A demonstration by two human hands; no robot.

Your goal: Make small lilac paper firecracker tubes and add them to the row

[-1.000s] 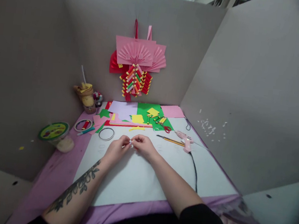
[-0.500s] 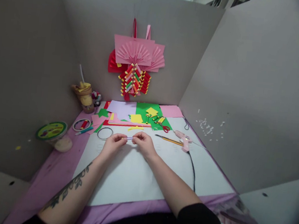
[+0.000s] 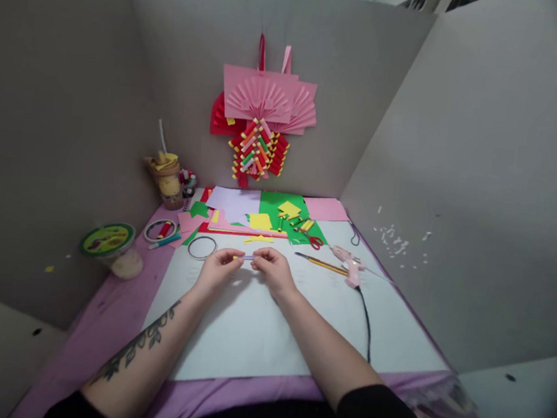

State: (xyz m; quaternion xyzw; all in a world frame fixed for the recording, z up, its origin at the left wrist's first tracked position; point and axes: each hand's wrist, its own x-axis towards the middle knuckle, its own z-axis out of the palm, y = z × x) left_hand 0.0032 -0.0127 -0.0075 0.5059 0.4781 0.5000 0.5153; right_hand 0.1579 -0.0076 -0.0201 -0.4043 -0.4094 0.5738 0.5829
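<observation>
A thin lilac paper roll (image 3: pixel 248 258) stretches between my two hands, low over the white sheet (image 3: pixel 238 338). My left hand (image 3: pixel 220 268) pinches its left end, where a bit of yellow shows at the fingertips. Its other end is between the thumb and fingers of my right hand (image 3: pixel 273 270). How far the roll extends inside the fingers is hidden. Just left of my left hand lies a thin ring (image 3: pixel 202 247). Yellow paper scraps (image 3: pixel 258 239) lie beyond the fingertips.
On the right lie a pink glue gun (image 3: pixel 352 266) with its cord, a pencil-like cutter (image 3: pixel 321 263) and red scissors (image 3: pixel 315 242). Coloured papers (image 3: pixel 234 202) spread along the back. At left stand a lidded tub (image 3: pixel 110 247) and a cup (image 3: pixel 170 186). Paper firecracker decorations (image 3: pixel 259 113) hang behind.
The whole view has shifted slightly, so things sit a little further right. Both hands keep their pinch on the lilac roll; its yellow end shows a bit more.
</observation>
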